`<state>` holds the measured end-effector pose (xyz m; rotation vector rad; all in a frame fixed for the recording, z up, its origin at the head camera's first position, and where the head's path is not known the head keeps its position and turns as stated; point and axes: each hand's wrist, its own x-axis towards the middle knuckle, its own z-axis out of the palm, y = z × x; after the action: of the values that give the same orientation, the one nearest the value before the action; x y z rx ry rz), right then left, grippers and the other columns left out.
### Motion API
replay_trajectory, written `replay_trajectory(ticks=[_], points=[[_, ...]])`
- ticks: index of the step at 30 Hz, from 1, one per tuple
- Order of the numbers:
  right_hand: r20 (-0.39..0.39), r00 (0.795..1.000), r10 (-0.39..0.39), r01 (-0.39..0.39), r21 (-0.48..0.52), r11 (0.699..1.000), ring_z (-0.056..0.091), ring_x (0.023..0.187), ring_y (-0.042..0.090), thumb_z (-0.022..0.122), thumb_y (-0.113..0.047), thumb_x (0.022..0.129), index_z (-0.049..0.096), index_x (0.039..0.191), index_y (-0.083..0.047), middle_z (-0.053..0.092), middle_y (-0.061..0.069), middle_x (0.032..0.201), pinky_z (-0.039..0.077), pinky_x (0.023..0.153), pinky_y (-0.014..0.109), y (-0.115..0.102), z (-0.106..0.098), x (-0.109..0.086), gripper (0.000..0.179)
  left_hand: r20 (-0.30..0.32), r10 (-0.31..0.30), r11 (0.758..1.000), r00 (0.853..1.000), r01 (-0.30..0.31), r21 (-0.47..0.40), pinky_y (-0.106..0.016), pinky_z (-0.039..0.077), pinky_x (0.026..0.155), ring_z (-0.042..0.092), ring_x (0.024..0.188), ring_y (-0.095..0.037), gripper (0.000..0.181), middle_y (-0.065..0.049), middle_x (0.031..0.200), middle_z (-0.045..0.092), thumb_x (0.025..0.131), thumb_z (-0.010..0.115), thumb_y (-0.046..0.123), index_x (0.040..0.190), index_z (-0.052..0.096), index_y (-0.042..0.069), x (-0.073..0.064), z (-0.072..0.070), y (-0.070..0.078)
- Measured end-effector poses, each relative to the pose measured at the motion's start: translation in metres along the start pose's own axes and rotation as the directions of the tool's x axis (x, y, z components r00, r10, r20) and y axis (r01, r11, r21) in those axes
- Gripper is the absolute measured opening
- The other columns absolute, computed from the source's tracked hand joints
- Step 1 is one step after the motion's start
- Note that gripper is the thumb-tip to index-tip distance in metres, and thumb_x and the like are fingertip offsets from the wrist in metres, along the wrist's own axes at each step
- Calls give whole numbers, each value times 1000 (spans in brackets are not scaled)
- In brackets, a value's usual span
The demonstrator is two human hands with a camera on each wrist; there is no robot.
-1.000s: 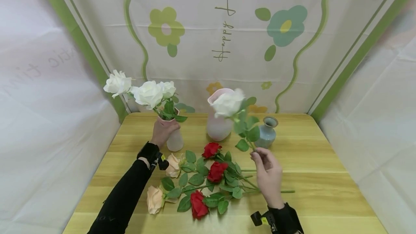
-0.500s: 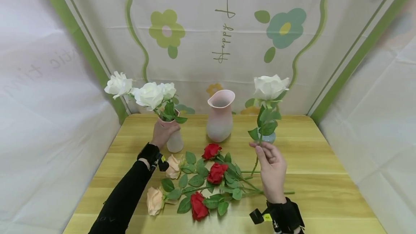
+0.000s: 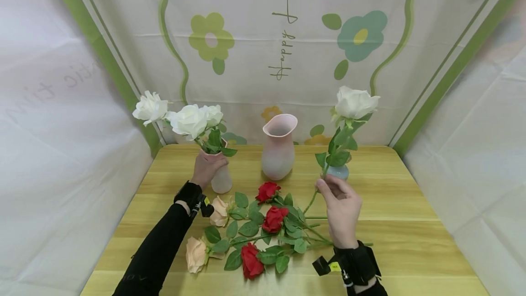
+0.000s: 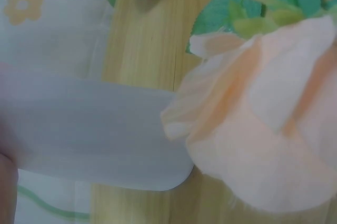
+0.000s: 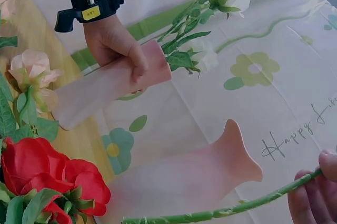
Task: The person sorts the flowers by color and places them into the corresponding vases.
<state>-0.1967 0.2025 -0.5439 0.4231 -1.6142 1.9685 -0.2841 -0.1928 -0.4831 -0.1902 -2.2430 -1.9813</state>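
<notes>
My left hand (image 3: 208, 168) grips the neck of a slim pink-and-white vase (image 3: 222, 179) at the left, seen also in the right wrist view. Several white roses (image 3: 188, 121) lean leftward out of its mouth. In my right hand (image 3: 342, 207), thumb and fingers pinch the green stem (image 5: 263, 199) of a single white rose (image 3: 355, 103). That rose stands upright, its stem end slanting down to the left. Behind its leaves, a small blue-grey vase (image 3: 339, 171) is partly hidden. A wider pink vase (image 3: 278, 150) stands between the hands.
Red roses (image 3: 274, 219) and peach roses (image 3: 196, 254) lie across the middle and front of the wooden table (image 3: 411, 223), their stems pointing right. A printed cloth (image 3: 246, 72) hangs behind the table, with more cloth at both sides.
My right hand has tilted the white rose from leaning left to upright and shifted its bloom rightward, uncovering the wider pink vase. My left hand keeps its grip in place.
</notes>
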Motion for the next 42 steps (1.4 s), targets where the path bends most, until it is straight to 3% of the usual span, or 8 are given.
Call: replay_trajectory(ticks=[2,6,11,16,23,27,32,42], points=[[-4,1000,11,-11,31,999,63,97,39,66,8,91,61,124,8,61,27,117,52,87,44,-14,10,4,33,-5,-15,1000,1000,15,-2,-38,45,100,51,124,-27,70,-13,137,53,87,77,17,147,40,10,0,0,1],[-25,1000,18,-16,74,997,63,94,38,70,4,89,62,119,12,61,29,112,54,85,43,-68,44,15,32,3,-67,998,998,67,-8,-36,43,102,49,127,-27,70,-13,139,51,88,75,14,147,39,9,-1,0,4],[-13,998,-58,59,97,994,64,94,27,69,7,88,63,120,7,62,21,111,53,84,32,-88,63,24,33,5,-97,995,995,97,10,-35,43,102,50,126,-27,57,-16,133,55,89,74,11,139,47,3,0,0,3],[-63,998,-3,5,32,999,63,88,31,70,4,89,60,119,12,58,27,104,55,81,37,-117,87,36,33,-5,-110,993,994,110,29,-35,44,101,51,124,-26,55,-16,130,57,88,75,13,136,49,3,0,1,3],[-12,999,-30,32,200,979,62,88,33,72,2,88,59,116,8,56,23,105,56,79,42,-106,102,51,31,-19,-103,994,994,104,27,-36,44,100,52,122,-26,59,-12,132,56,87,76,12,138,48,7,0,0,3],[-16,1000,13,-11,127,992,62,86,37,73,-2,89,54,111,14,53,27,100,56,79,48,-121,116,61,33,-8,-91,996,996,91,12,-36,44,100,53,121,-25,59,-11,132,56,88,75,9,139,47,9,1,0,1],[-20,1000,13,-12,34,999,65,85,38,70,0,90,54,103,16,57,26,95,56,78,46,-130,128,78,26,-16,-77,997,997,77,18,-36,45,99,53,120,-23,62,-9,132,56,87,76,10,141,45,12,1,1,3],[37,997,-67,66,27,997,64,82,38,69,0,91,60,105,13,61,25,96,57,78,44,-131,152,104,22,-26,-56,997,998,58,43,-36,46,97,56,115,-24,54,-12,125,60,85,78,12,133,54,8,2,0,4]])
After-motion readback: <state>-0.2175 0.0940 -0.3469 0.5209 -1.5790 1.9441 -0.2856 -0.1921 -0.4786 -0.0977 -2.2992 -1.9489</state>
